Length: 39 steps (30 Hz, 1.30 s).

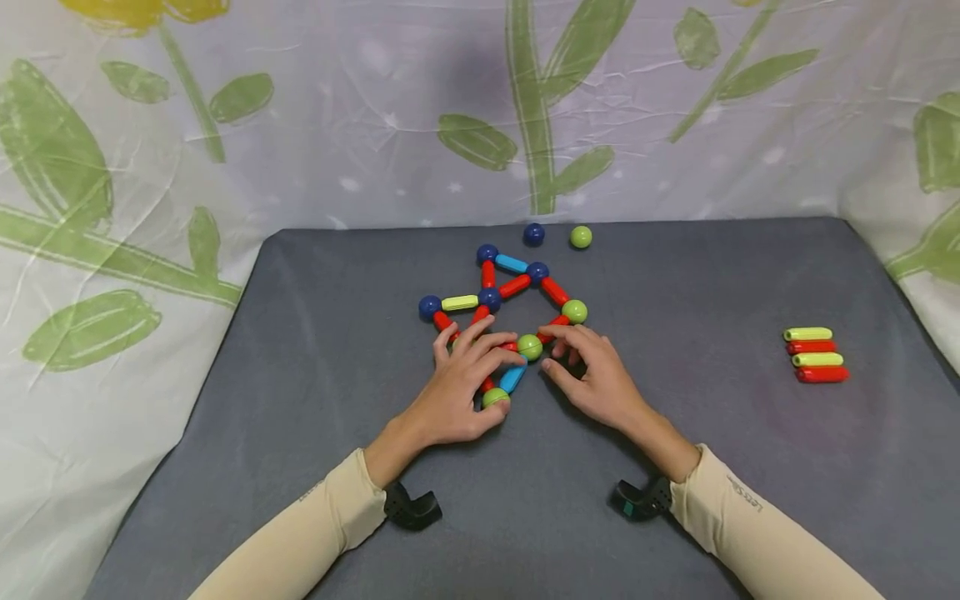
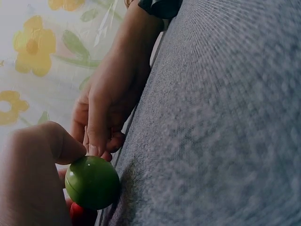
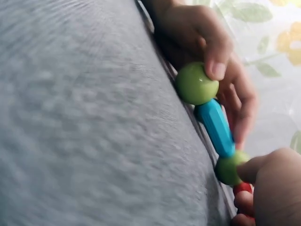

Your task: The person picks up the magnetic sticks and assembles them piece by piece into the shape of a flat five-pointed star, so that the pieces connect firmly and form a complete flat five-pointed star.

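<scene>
A flat figure of magnetic rods and balls lies on the grey table. My left hand spreads over its near-left part, fingers across the red rods. Its thumb rests against the nearest green ball. A blue rod joins that ball to another green ball. My right hand is at this second ball, thumb on it and bent fingers beside the adjoining red rod. Farther back, the figure has dark blue balls, a yellow-green rod and another green ball.
A loose dark blue ball and a loose green ball sit at the back edge. Toward the right lie yellow-green rods and red rods in a stack-like row. A flowered cloth hangs behind the table.
</scene>
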{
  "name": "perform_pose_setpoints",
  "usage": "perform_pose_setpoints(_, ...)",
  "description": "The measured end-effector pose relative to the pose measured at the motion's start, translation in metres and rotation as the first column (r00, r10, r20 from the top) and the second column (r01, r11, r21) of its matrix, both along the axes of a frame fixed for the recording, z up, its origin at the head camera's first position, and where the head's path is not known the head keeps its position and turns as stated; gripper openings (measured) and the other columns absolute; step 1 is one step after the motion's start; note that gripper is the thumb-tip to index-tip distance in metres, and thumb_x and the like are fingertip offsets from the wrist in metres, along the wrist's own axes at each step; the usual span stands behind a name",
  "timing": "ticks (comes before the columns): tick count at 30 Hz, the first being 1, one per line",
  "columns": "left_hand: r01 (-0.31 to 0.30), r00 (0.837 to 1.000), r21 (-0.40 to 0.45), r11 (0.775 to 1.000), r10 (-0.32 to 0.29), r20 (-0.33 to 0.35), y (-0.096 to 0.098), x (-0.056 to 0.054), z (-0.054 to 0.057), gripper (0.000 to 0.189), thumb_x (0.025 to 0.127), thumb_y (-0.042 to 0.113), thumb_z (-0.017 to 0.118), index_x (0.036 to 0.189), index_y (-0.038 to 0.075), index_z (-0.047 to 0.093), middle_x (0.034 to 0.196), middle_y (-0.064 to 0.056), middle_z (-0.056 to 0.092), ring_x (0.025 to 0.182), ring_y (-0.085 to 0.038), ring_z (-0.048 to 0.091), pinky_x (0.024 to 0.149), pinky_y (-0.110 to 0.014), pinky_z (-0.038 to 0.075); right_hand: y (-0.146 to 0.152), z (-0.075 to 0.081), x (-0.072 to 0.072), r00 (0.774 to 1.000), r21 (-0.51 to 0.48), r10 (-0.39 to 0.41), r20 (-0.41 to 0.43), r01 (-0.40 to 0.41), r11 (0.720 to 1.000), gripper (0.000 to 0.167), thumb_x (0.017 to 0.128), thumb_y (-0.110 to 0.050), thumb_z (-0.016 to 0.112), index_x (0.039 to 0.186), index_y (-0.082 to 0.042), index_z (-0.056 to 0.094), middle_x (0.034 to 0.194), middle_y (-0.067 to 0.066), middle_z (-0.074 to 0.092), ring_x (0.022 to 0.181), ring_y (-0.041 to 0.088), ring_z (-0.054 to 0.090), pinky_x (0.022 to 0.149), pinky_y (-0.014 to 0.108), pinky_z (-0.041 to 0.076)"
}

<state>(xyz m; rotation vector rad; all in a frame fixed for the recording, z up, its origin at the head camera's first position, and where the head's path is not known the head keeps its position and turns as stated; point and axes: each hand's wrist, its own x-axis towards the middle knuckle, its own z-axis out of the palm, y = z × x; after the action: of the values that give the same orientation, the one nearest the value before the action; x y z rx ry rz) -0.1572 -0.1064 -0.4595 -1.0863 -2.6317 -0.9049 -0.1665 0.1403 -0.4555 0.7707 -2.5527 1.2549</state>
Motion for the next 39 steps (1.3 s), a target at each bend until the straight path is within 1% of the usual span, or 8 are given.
perform_pose_setpoints(7, -0.022, 1.000, 0.009, 1.000, 0.022, 0.004, -0.001, 0.001, -0.001, 0.043, 0.090, 0.044, 0.066, 0.128, 0.025, 0.063, 0.153, -0.003, 0.049, 0.155, -0.036, 0.022, 0.117, -0.067, -0.002, 0.023, 0.012, -0.011, 0.998, -0.008, 0.039, 0.043, -0.039, 0.999, 0.034, 0.094, -0.009, 0.073, 0.127, -0.007, 0.067, 0.094, 0.004, 0.066, 0.071, 0.012, 0.057, 0.065, 0.028, 0.048)
perform_pose_setpoints(14, -0.076, 0.997, -0.014, 0.997, 0.076, 0.026, -0.001, 0.002, -0.001, 0.047, 0.088, 0.047, 0.065, 0.129, 0.024, 0.061, 0.153, -0.004, 0.048, 0.157, -0.033, 0.017, 0.116, -0.068, -0.005, 0.094, 0.022, -0.018, 0.982, 0.116, -0.159, -0.106, 0.171, 0.978, 0.030, 0.092, -0.007, 0.074, 0.122, -0.006, 0.071, 0.090, 0.006, 0.067, 0.071, 0.012, 0.055, 0.064, 0.024, 0.044)
perform_pose_setpoints(18, -0.094, 0.995, -0.020, 0.995, 0.095, 0.043, -0.001, 0.002, -0.001, 0.043, 0.087, 0.048, 0.065, 0.121, 0.023, 0.060, 0.151, -0.004, 0.051, 0.156, -0.032, 0.019, 0.116, -0.068, -0.006, 0.146, 0.027, -0.014, 0.944, 0.204, -0.290, -0.157, 0.318, 0.926, 0.025, 0.091, -0.008, 0.073, 0.116, -0.003, 0.073, 0.096, 0.016, 0.067, 0.085, 0.025, 0.054, 0.077, 0.040, 0.035)
perform_pose_setpoints(21, -0.104, 0.993, -0.023, 0.994, 0.106, 0.054, 0.000, 0.001, 0.000, 0.038, 0.090, 0.050, 0.063, 0.115, 0.022, 0.060, 0.149, -0.003, 0.052, 0.156, -0.031, 0.021, 0.117, -0.068, -0.006, 0.183, 0.028, -0.007, 0.901, 0.244, -0.413, -0.134, 0.434, 0.867, 0.025, 0.094, -0.013, 0.069, 0.115, 0.000, 0.072, 0.107, 0.026, 0.063, 0.095, 0.041, 0.049, 0.080, 0.057, 0.026)
perform_pose_setpoints(25, -0.120, 0.990, -0.026, 0.992, 0.122, 0.064, 0.002, -0.001, 0.000, 0.035, 0.094, 0.053, 0.060, 0.111, 0.023, 0.061, 0.148, -0.002, 0.054, 0.156, -0.029, 0.023, 0.117, -0.067, -0.005, 0.221, 0.029, 0.004, 0.809, 0.284, -0.584, -0.059, 0.575, 0.767, 0.043, 0.100, -0.029, 0.059, 0.128, 0.002, 0.064, 0.128, 0.037, 0.051, 0.117, 0.059, 0.036, 0.090, 0.075, 0.016)
perform_pose_setpoints(29, -0.131, 0.989, -0.012, 0.991, 0.131, 0.061, 0.003, -0.002, 0.000, 0.032, 0.092, 0.051, 0.063, 0.109, 0.023, 0.062, 0.147, -0.001, 0.056, 0.155, -0.029, 0.025, 0.117, -0.067, -0.005, 0.246, 0.030, 0.009, 0.728, 0.405, -0.684, 0.034, 0.616, 0.676, 0.070, 0.102, -0.052, 0.045, 0.144, 0.004, 0.049, 0.139, 0.044, 0.037, 0.129, 0.068, 0.025, 0.097, 0.082, 0.013)
perform_pose_setpoints(32, -0.144, 0.988, 0.012, 0.989, 0.143, 0.060, 0.003, -0.002, 0.000, 0.026, 0.090, 0.044, 0.064, 0.106, 0.023, 0.062, 0.144, -0.002, 0.058, 0.155, -0.030, 0.025, 0.116, -0.068, -0.005, 0.256, 0.027, 0.012, 0.708, 0.462, -0.698, 0.106, 0.587, 0.665, 0.073, 0.103, -0.054, 0.042, 0.146, 0.005, 0.045, 0.134, 0.045, 0.039, 0.127, 0.070, 0.027, 0.095, 0.084, 0.015)
perform_pose_setpoints(39, -0.215, 0.974, 0.065, 0.974, 0.209, 0.089, 0.003, -0.002, 0.001, 0.019, 0.082, 0.028, 0.061, 0.100, 0.023, 0.062, 0.139, -0.003, 0.060, 0.155, -0.030, 0.021, 0.115, -0.070, -0.003, 0.260, 0.024, 0.007, 0.695, 0.397, -0.699, 0.169, 0.601, 0.694, 0.050, 0.101, -0.027, 0.043, 0.136, 0.007, 0.055, 0.127, 0.040, 0.054, 0.121, 0.059, 0.044, 0.099, 0.082, 0.016)
